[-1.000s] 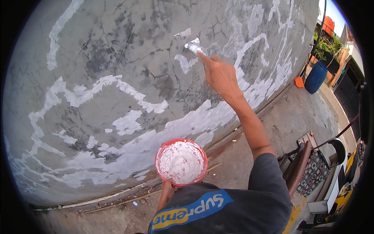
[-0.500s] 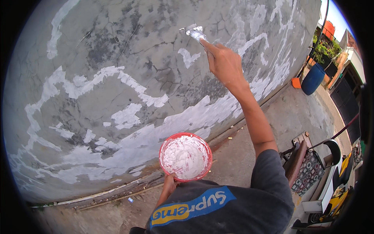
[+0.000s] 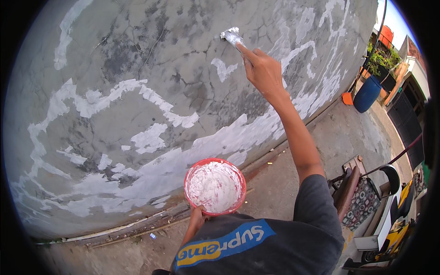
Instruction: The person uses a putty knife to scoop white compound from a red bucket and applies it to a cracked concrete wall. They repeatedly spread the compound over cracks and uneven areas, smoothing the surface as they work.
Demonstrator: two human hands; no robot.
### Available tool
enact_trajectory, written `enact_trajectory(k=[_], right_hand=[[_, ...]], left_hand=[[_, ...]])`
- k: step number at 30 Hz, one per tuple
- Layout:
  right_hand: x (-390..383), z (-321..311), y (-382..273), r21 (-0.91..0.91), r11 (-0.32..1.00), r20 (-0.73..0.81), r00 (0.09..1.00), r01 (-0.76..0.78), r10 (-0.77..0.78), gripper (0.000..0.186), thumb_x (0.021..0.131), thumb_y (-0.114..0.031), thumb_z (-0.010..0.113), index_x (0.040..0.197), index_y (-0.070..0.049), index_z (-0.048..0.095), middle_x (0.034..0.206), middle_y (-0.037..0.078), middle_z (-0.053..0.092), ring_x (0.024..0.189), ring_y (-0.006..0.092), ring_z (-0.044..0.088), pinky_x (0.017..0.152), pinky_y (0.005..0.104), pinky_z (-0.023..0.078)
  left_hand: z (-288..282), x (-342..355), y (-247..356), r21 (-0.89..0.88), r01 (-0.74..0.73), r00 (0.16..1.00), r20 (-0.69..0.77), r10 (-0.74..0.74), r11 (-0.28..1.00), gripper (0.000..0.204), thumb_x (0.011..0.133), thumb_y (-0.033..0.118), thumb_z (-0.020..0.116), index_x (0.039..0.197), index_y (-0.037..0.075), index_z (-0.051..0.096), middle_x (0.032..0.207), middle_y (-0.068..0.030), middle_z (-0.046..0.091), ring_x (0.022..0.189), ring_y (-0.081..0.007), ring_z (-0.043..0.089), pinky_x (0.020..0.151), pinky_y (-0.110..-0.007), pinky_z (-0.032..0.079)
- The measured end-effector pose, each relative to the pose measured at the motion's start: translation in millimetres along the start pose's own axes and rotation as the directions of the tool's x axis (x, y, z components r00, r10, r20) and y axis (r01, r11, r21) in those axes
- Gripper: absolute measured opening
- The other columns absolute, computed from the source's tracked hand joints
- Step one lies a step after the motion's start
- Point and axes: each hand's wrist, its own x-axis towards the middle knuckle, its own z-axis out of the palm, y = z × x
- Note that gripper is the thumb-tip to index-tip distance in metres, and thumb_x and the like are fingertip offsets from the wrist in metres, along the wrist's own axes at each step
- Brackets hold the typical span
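With my right arm stretched up and forward, my right hand [image 3: 266,73] is closed round a putty knife [image 3: 234,37], its index finger laid along the blade. White paste clings to the blade's end, which is at the cracked grey wall [image 3: 183,50]; whether it touches cannot be told. Just below the blade is a small white patch [image 3: 223,70] on the wall. My left hand [image 3: 198,217] grips the near rim of a red bowl [image 3: 215,160], held in front of my body. White paste [image 3: 214,185] coats the inside of the bowl.
White filler streaks [image 3: 211,142] run across the lower wall. Concrete ground [image 3: 275,183] lies along its base. On the right stand a blue barrel [image 3: 367,94], an orange object [image 3: 347,98], a patterned cushioned seat [image 3: 362,201] and a yellow-and-black motorbike [image 3: 398,233].
The putty knife's blade has turned and shifted slightly right and up, and its paste-covered end now faces differently. The bowl has moved a little left and down with my left hand.
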Motion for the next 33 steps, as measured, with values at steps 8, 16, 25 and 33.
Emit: enact_trajectory(k=[8, 16, 25, 33], right_hand=[[-6.8, -12.2, 20.8, -0.025, 0.999, 0.087, 0.996, 0.035, -0.033, 0.042, 0.084, -0.007, 0.062, 0.124, -0.021, 0.062, 0.068, 0.006, 0.053, 0.054, 0.0244, 0.056, 0.045, 0.0358, 0.042], [-8.3, 50.8, 27.7, 0.137, 0.99, -0.173, 0.985, 0.027, -0.002, 0.048, 0.085, -0.005, 0.063, 0.13, -0.021, 0.059, 0.068, 0.007, 0.053, 0.054, 0.0249, 0.053, 0.048, 0.0356, 0.041], [4.4, -35.3, 18.8, -0.008, 1.0, 0.111, 0.994, -0.012, 0.013, 0.037, 0.088, -0.008, 0.06, 0.123, -0.018, 0.063, 0.073, 0.009, 0.059, 0.058, 0.0273, 0.057, 0.051, 0.0377, 0.043], [23.2, -3.7, 26.9, -0.033, 0.999, 0.068, 0.997, 0.02, -0.018, 0.034, 0.089, -0.01, 0.058, 0.122, -0.016, 0.064, 0.072, 0.011, 0.06, 0.061, 0.0296, 0.059, 0.053, 0.0388, 0.045]], left_hand=[[-2.7, -2.0, -4.1, -0.068, 0.038, 0.998, -0.047, -0.042, 0.997, 0.069, 0.07, -0.007, 0.047, 0.135, 0.008, 0.031, 0.115, -0.0161, 0.053, 0.094, -0.0332, 0.061, 0.069, -0.052, 0.06], [16.7, 7.5, 0.2, -0.072, 0.013, 1.0, 0.009, -0.013, 0.997, 0.066, 0.069, -0.007, 0.047, 0.132, 0.007, 0.034, 0.11, -0.0159, 0.055, 0.089, -0.0316, 0.062, 0.067, -0.05, 0.06], [16.7, -0.7, -1.0, -0.081, -0.01, 0.999, -0.054, 0.005, 0.997, 0.06, 0.068, -0.008, 0.046, 0.127, 0.001, 0.039, 0.106, -0.0167, 0.057, 0.083, -0.033, 0.064, 0.064, -0.049, 0.06], [21.2, 3.6, -5.3, -0.057, 0.05, 0.998, -0.022, -0.051, 0.997, 0.062, 0.069, -0.007, 0.047, 0.13, 0.004, 0.039, 0.107, -0.0161, 0.057, 0.088, -0.032, 0.063, 0.064, -0.047, 0.06]])
